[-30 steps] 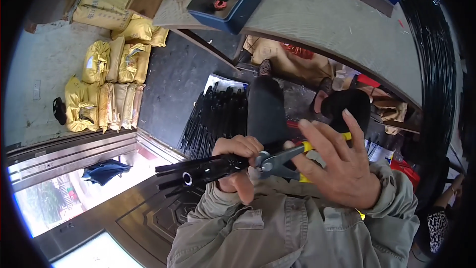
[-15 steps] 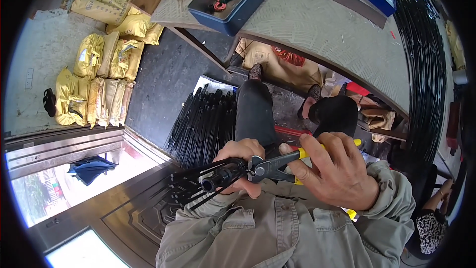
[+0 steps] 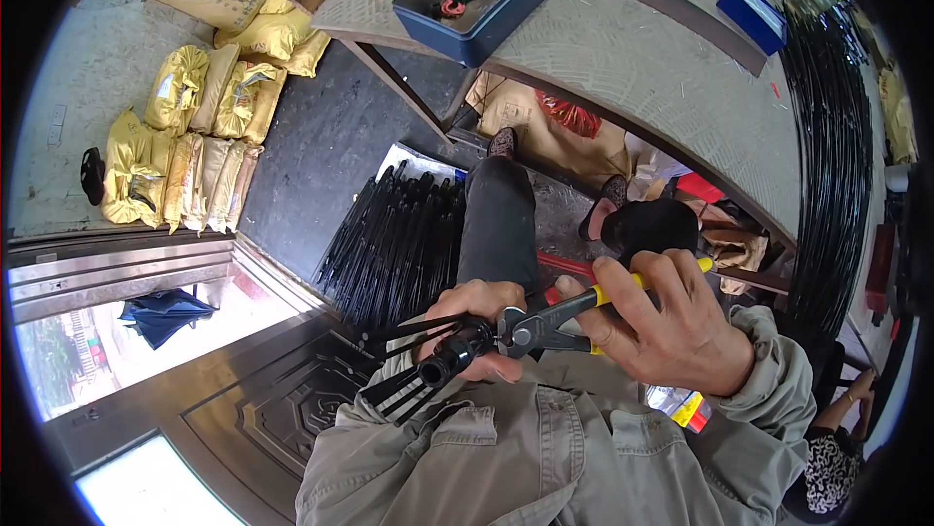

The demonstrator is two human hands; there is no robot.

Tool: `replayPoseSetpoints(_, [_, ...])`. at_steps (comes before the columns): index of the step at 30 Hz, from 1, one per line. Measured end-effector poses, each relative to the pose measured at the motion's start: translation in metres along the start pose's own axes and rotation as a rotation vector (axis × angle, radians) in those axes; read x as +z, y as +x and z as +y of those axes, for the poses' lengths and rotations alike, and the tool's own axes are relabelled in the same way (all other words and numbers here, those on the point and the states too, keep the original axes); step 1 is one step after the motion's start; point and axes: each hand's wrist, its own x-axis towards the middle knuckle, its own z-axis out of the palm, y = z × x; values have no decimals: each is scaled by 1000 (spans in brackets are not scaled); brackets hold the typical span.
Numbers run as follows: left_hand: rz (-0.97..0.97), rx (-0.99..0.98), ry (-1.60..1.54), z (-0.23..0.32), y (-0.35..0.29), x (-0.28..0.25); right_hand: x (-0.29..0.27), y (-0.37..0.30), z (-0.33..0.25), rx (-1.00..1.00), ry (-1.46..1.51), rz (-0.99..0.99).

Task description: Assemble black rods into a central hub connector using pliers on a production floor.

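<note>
My left hand [image 3: 486, 302] is closed around a black umbrella frame [image 3: 443, 362], held in front of my chest. Its tubular hub end points toward the lower left, and thin ribs fan out around it. In my right hand [image 3: 681, 331] are end-cutting pliers [image 3: 550, 324] with dark metal jaws and yellow handles. The jaws meet the hub's side right by my left fingers; whether they bite on a wire or pin is too small to tell. My right fingers wrap the upper handle, and the thumb lies between the two handles.
A bundle of black umbrella frames [image 3: 399, 244] leans by my leg. Ahead stands a worktable [image 3: 623, 88] bearing a blue-grey bin [image 3: 472, 25], a blue box [image 3: 751, 15] and long black rods [image 3: 827, 156]. Yellow sacks [image 3: 185, 176] stand left; a door [image 3: 253, 399] is near. Another person [image 3: 837, 448] sits at right.
The umbrella frame has turned in my left hand, its hub end shifting slightly right and its ribs lying differently. The pliers stay at the hub. My view has swung a little.
</note>
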Motion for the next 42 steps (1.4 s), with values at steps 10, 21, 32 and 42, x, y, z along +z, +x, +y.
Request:
replayPoseSetpoints(10, [-169, -78, 224, 6, 4, -15, 0, 7, 11, -81, -29, -11])
replayPoseSetpoints(21, [-144, -122, 306, 11, 6, -11, 10, 15, 26, -175, -80, 78])
replayPoseSetpoints(32, [-20, 22, 51, -10, 5, -6, 4, 6, 13, -68, 129, -138])
replayPoseSetpoints(42, [40, -62, 261, 5, 9, 1, -16, 5, 27, -28, 680, -282])
